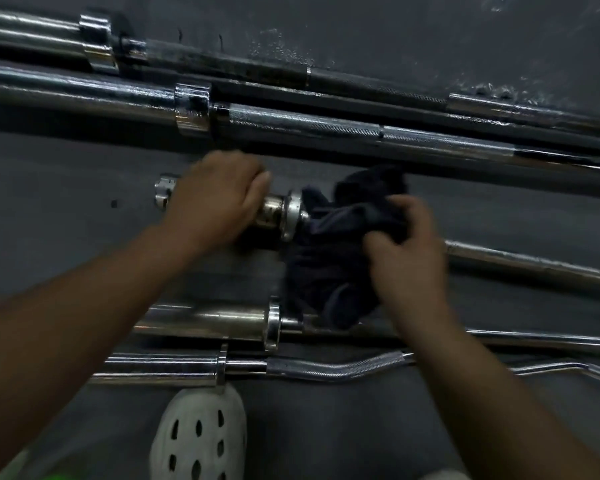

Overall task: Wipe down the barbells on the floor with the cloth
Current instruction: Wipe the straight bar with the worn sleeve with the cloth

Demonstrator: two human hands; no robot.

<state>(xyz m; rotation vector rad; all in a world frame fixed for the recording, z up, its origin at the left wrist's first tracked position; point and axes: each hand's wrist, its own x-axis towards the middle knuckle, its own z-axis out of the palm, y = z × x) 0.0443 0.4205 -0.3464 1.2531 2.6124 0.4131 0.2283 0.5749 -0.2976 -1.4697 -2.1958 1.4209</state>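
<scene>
On the dark floor (pixel 66 188) among barbells (pixel 309 124), left hand (pixel 215 199) round a sleeve (pixel 272 213), right hand (pixel 407 258) round cloth (pixel 336 265).

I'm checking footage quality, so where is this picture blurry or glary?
Head view: dim overall; the left hand gripping a barbell and the right hand holding the cloth are motion-smeared; glare streaks the chrome collar; long bars bow from the wide lens.
</scene>
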